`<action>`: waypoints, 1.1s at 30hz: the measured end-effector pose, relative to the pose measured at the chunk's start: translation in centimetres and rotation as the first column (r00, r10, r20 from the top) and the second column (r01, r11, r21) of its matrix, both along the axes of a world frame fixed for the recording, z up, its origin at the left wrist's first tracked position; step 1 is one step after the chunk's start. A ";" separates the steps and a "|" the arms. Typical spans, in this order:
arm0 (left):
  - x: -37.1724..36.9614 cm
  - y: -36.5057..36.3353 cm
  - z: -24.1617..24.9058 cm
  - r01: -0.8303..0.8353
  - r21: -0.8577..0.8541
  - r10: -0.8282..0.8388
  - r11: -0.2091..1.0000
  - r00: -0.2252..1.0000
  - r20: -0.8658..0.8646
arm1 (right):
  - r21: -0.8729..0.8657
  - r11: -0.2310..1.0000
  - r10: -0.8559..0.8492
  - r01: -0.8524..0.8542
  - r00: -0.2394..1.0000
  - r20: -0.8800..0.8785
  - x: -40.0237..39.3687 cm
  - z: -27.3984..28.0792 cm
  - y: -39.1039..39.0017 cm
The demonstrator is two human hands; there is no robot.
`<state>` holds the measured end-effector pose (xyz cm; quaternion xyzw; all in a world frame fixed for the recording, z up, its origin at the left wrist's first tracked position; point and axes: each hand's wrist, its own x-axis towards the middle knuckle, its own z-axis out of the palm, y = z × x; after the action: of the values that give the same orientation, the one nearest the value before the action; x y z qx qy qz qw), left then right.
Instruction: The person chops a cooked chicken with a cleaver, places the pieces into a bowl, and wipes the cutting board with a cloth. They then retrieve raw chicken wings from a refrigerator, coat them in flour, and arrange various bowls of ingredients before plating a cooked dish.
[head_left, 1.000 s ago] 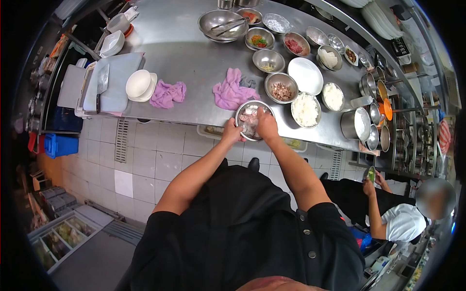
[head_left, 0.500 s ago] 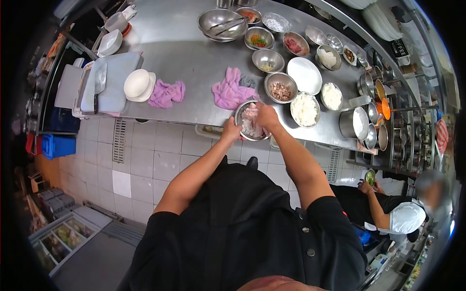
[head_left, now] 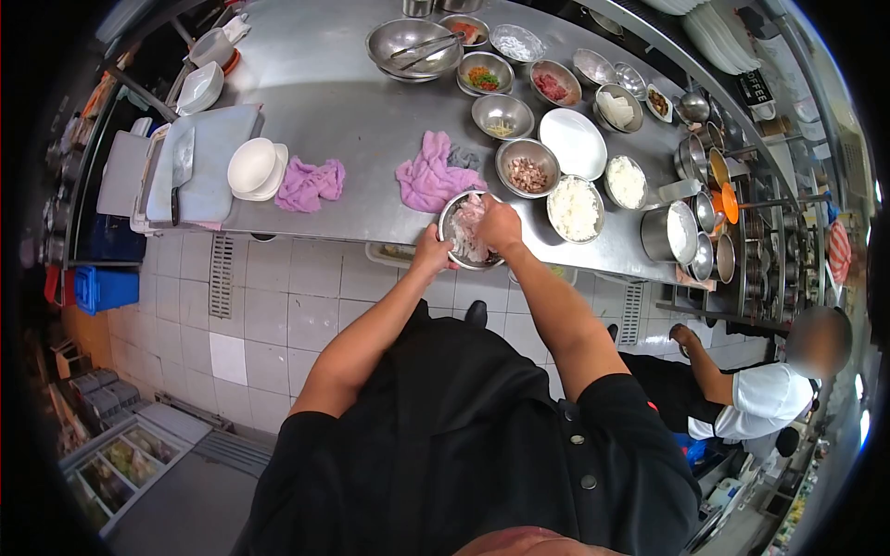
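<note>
A steel bowl (head_left: 446,221) with strips of pale pinkish raw meat (head_left: 471,219) is at the front edge of the steel counter. My left hand (head_left: 433,252) grips its near left rim, thumb over the edge. My right hand (head_left: 501,225) reaches in from the right, fingers curled down into the meat, with the fingertips hidden. Just behind the bowl lies a crumpled pink cloth (head_left: 432,173). Close by on the right are a bowl of chopped brownish pieces (head_left: 527,174) and a bowl of white rice (head_left: 574,209).
On the left are a cutting board (head_left: 215,153) with a cleaver (head_left: 183,165), white bowls (head_left: 251,167) and another pink cloth (head_left: 311,184). A white oval plate (head_left: 573,145), a large bowl with tongs (head_left: 408,46) and a pot (head_left: 666,233) stand behind and right. A co-worker (head_left: 742,389) is at the right.
My right hand has shifted within the bowl, stirring the meat about. The whole view has slid slightly left. The co-worker's hands have moved, and the green-filled bowl they held no longer shows.
</note>
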<state>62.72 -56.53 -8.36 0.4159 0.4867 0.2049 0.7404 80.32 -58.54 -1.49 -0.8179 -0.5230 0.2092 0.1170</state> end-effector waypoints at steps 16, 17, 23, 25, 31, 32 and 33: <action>-0.1 0.1 1.4 0.080 0.017 -0.080 0.997 0.996 0.038 | -0.083 0.984 0.159 -0.156 0.987 0.033 1.4 -1.8 -1.2; -0.1 0.1 1.7 0.080 0.014 -0.080 0.997 0.996 0.037 | -0.086 0.984 0.159 -0.156 0.987 0.031 0.4 -1.5 -1.6; 0.5 0.7 1.8 0.096 0.077 -0.097 0.992 0.995 0.007 | -0.032 0.982 0.190 -0.188 0.952 0.242 -2.1 -1.2 -1.4; 0.1 0.7 0.7 0.016 -0.026 -0.015 1.000 1.000 0.020 | -0.084 0.984 0.170 -0.154 0.959 0.228 -1.3 -0.9 0.5; -0.7 1.0 0.5 -0.007 0.009 0.007 1.000 1.000 0.013 | -0.021 0.990 0.140 -0.140 0.989 0.050 1.1 -0.5 -1.1; -0.6 1.1 0.8 0.005 -0.008 -0.005 1.000 1.000 0.011 | 0.069 0.955 0.288 -0.288 0.958 -0.002 1.6 -2.1 -1.9; -0.5 1.3 1.0 0.017 -0.024 -0.017 1.000 1.000 0.010 | 0.069 0.955 0.290 -0.289 0.957 0.000 1.2 -1.8 -2.5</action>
<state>62.21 -55.28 -7.36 0.4098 0.4819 0.1948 0.7496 81.50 -61.00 -3.24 -0.7269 -0.6435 0.2100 0.1158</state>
